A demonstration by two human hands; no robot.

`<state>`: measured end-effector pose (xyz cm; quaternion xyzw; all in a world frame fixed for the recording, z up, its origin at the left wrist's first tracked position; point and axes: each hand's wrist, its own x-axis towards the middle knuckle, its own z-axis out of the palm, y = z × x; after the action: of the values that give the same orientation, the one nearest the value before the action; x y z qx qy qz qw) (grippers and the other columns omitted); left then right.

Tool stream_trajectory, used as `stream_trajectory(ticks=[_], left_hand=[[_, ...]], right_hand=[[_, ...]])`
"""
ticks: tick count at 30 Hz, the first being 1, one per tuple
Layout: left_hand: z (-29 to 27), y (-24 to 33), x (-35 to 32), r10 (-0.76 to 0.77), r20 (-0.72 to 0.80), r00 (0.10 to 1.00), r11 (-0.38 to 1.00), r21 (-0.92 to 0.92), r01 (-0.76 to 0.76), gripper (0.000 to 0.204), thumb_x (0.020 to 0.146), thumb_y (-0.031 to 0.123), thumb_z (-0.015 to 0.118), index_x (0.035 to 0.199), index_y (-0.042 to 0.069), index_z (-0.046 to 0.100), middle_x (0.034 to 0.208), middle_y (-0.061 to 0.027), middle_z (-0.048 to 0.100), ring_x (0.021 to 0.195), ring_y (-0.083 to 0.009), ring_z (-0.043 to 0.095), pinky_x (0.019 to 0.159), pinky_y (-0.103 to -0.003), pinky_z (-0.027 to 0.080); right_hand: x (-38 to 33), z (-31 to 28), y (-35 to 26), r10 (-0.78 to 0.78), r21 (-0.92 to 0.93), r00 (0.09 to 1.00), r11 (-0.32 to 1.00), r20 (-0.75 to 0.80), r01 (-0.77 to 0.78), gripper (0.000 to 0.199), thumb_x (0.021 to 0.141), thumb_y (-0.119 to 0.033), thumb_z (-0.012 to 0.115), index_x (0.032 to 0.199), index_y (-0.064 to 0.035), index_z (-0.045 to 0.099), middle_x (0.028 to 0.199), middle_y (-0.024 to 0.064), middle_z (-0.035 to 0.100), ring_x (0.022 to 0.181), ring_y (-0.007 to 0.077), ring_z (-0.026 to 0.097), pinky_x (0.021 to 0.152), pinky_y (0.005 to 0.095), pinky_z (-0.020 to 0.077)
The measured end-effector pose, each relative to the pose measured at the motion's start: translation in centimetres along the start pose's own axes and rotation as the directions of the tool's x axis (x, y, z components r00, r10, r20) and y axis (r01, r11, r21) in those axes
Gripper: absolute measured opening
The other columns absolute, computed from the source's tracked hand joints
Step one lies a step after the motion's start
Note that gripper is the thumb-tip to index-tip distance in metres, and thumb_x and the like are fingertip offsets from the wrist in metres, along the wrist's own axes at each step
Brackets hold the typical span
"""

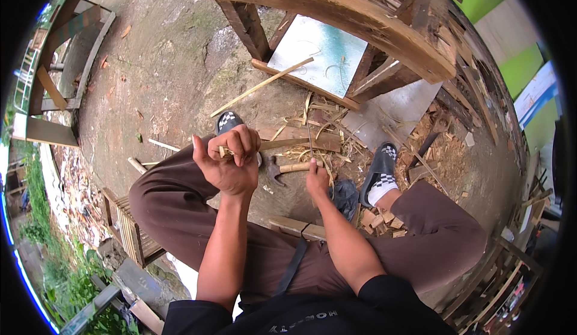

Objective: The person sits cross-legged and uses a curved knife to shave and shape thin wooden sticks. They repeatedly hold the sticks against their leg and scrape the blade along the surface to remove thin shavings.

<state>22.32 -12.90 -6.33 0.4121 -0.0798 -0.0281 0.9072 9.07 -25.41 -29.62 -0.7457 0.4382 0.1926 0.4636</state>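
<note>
My left hand [228,157] is raised over my left knee, its fingers curled round a pale wooden strip [225,151] whose end shows between them. My right hand [317,177] is closed, thumb upward, on a narrow knife [311,139]; the thin blade points away from me and the handle is hidden in my grip. Just left of that hand is a claw hammer [274,171] with a wooden handle, apparently on the ground; the handle's end passes by my thumb. Beyond both hands lie a flat piece of wood [324,141] and curled shavings [294,127].
A wooden frame [336,10] stands ahead, with a pale panel [324,52] inside it. One long thin stick [261,87] leans on its lower rail. Between my feet are a black plastic bag [344,198] and wood offcuts [381,219]. A slatted wooden piece [135,230] stands at left.
</note>
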Motion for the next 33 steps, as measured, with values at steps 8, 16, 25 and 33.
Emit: stream_trajectory(ticks=[8, 16, 25, 33], left_hand=[[-0.8, -0.2, 0.9, 0.002, -0.200, 0.980, 0.994, 0.106, 0.020, 0.065, 0.109, 0.043, 0.028, 0.052, 0.010, 0.033, 0.054, -0.0010, 0.031, 0.050, -0.0131, 0.026, 0.056, -0.030, 0.029], [-2.4, -0.2, 1.8, 0.032, -0.306, 0.951, 0.994, 0.106, 0.001, 0.069, 0.109, 0.052, 0.027, 0.054, 0.010, 0.032, 0.055, -0.0009, 0.030, 0.050, -0.0132, 0.025, 0.057, -0.029, 0.029], [-2.2, -0.1, 2.0, 0.007, -0.261, 0.965, 0.994, 0.111, 0.022, 0.070, 0.108, 0.052, 0.027, 0.053, 0.010, 0.032, 0.052, -0.0006, 0.029, 0.049, -0.0136, 0.024, 0.056, -0.031, 0.028], [-1.9, -0.2, 1.8, 0.005, -0.259, 0.966, 0.992, 0.127, 0.028, 0.070, 0.108, 0.052, 0.027, 0.052, 0.010, 0.032, 0.052, -0.0006, 0.029, 0.048, -0.0137, 0.023, 0.054, -0.031, 0.027]], right_hand=[[0.3, -0.1, -1.4, -0.074, 0.028, 0.997, 0.997, 0.013, 0.074, 0.061, 0.105, -0.045, 0.041, 0.086, 0.0086, 0.064, 0.077, 0.0296, 0.064, 0.078, 0.0497, 0.062, 0.071, 0.0536, 0.0448], [1.3, 0.8, -0.8, -0.176, -0.041, 0.982, 0.984, -0.062, 0.174, 0.058, 0.105, -0.043, 0.042, 0.087, 0.0069, 0.065, 0.077, 0.0309, 0.063, 0.079, 0.0520, 0.060, 0.070, 0.0551, 0.0442], [1.4, 0.4, -0.3, -0.208, -0.101, 0.975, 0.975, -0.083, 0.200, 0.053, 0.104, -0.040, 0.043, 0.092, 0.0056, 0.068, 0.084, 0.0319, 0.065, 0.085, 0.0522, 0.062, 0.074, 0.0552, 0.0463], [1.0, 0.3, 0.2, -0.213, -0.141, 0.976, 0.969, -0.047, 0.205, 0.053, 0.105, -0.040, 0.042, 0.098, 0.0054, 0.069, 0.089, 0.0331, 0.065, 0.090, 0.0524, 0.061, 0.080, 0.0553, 0.0461]])
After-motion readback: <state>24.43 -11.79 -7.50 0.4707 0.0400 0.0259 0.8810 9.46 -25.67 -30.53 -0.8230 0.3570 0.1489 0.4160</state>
